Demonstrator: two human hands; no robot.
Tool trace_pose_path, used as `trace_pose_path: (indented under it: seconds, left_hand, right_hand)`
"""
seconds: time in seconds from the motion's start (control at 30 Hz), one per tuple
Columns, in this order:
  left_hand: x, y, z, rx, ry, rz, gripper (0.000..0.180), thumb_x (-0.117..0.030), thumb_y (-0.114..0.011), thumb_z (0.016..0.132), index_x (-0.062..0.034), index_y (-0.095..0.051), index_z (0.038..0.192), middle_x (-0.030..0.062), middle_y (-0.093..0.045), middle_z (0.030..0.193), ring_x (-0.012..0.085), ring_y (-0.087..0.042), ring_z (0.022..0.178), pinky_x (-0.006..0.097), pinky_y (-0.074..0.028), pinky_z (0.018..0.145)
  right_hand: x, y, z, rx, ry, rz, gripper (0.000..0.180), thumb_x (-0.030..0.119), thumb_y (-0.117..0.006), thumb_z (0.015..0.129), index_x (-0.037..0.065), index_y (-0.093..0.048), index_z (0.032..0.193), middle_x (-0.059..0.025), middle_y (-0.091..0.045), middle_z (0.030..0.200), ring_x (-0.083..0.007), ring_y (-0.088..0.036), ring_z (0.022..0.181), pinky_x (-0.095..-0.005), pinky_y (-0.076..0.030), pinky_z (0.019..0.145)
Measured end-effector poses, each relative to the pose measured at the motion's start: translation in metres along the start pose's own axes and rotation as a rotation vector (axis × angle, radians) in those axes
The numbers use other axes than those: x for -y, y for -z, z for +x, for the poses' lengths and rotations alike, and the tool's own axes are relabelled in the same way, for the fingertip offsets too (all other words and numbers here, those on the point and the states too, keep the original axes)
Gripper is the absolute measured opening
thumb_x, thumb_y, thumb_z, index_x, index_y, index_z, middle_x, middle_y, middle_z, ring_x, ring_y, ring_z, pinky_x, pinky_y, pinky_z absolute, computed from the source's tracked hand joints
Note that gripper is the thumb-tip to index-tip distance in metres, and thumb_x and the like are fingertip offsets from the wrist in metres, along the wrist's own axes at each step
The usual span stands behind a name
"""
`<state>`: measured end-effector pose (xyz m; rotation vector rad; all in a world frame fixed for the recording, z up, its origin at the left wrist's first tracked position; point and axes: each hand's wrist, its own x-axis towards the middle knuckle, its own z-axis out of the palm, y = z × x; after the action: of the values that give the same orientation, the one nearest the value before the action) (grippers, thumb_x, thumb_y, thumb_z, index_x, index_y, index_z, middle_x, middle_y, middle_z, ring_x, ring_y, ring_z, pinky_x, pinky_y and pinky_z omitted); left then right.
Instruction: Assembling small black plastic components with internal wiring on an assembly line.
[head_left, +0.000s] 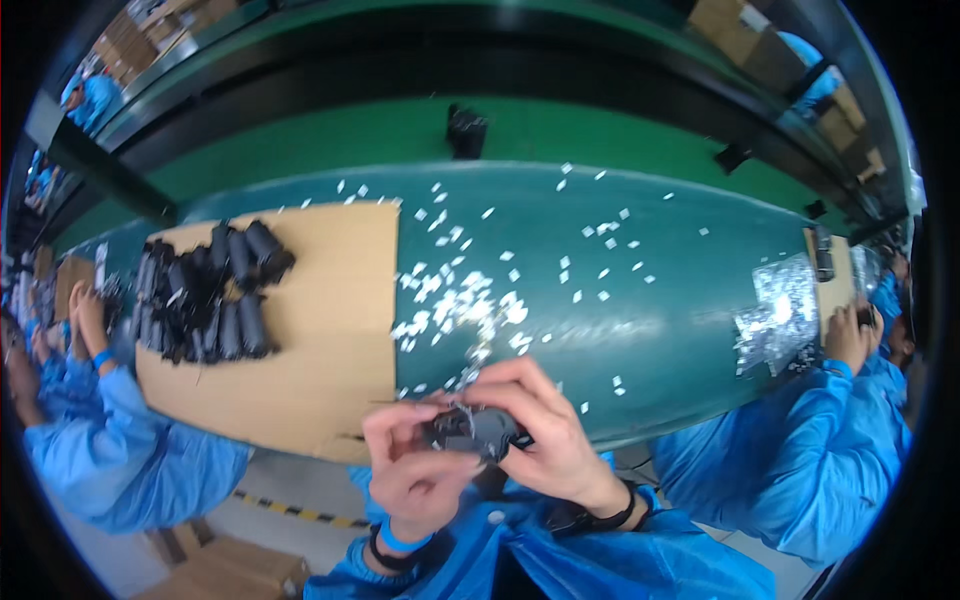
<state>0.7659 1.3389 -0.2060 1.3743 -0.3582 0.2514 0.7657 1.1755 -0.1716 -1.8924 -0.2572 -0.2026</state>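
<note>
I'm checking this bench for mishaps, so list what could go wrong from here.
The dark part, gripped by the left hand and right hand near the closer edge of the table, might slip and fall. The small white pieces lie loose beyond the hands; a brushing wrist could scatter some. The dark cylinders crowd together on the cardboard sheet, so lifting one might knock its neighbours.

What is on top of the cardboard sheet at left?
Dark cylindrical parts lie clustered on the cardboard sheet, toward its left. The surface beneath them cannot be seen; the left hand hides the near right corner.
</note>
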Motion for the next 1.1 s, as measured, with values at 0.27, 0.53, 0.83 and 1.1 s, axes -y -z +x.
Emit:
trace_pose_path:
  seconds: [0.27, 0.53, 0.83, 1.1]
  left_hand:
    - [-0.001, 0.021, 0.014, 0.047, -0.094, 0.145, 0.021, -0.008, -0.082, 0.075, -0.0042, -0.072, 0.092, 0.0177, -0.043, 0.13, 0.0393, -0.053, 0.122, 0.049, -0.046, 0.103]
    - [0.003, 0.046, 0.029, 0.091, 0.213, 0.503, 0.018, 0.002, -0.066, 0.084, 0.0016, -0.069, 0.102, 0.014, -0.059, 0.12, 0.0293, -0.056, 0.117, 0.038, -0.043, 0.102]
    - [0.017, 0.056, 0.032, 0.078, 0.096, 0.394, 0.012, 0.002, -0.064, 0.089, 0.0019, -0.07, 0.099, 0.0128, -0.062, 0.115, 0.0286, -0.06, 0.114, 0.038, -0.046, 0.1]
    - [0.025, 0.056, 0.032, 0.094, 0.093, 0.371, 0.011, 0.002, -0.062, 0.09, 0.0025, -0.069, 0.099, 0.0119, -0.062, 0.113, 0.0282, -0.06, 0.115, 0.037, -0.047, 0.099]
  right_hand:
    - [0.001, 0.057, 0.017, -0.015, 0.004, -0.353, 0.042, -0.01, -0.055, 0.069, 0.002, -0.067, 0.107, -0.014, -0.061, 0.101, -0.031, -0.064, 0.09, -0.0369, -0.053, 0.076]
    - [-0.084, 0.203, 0.125, -0.323, -0.125, -0.505, 0.025, 0.002, -0.06, 0.086, 0.001, -0.067, 0.11, -0.0073, -0.065, 0.088, -0.0138, -0.063, 0.073, -0.0279, -0.05, 0.066]
    - [-0.201, 0.28, 0.175, -0.385, -0.439, -0.574, 0.049, 0.017, -0.067, 0.092, -0.004, -0.053, 0.134, -0.0064, -0.066, 0.087, -0.0137, -0.064, 0.075, -0.0286, -0.053, 0.068]
    - [-0.12, 0.202, 0.108, -0.266, -0.019, -0.851, 0.041, 0.011, -0.069, 0.088, 0.005, -0.059, 0.127, -0.0126, -0.063, 0.105, -0.0222, -0.064, 0.094, -0.0312, -0.053, 0.081]
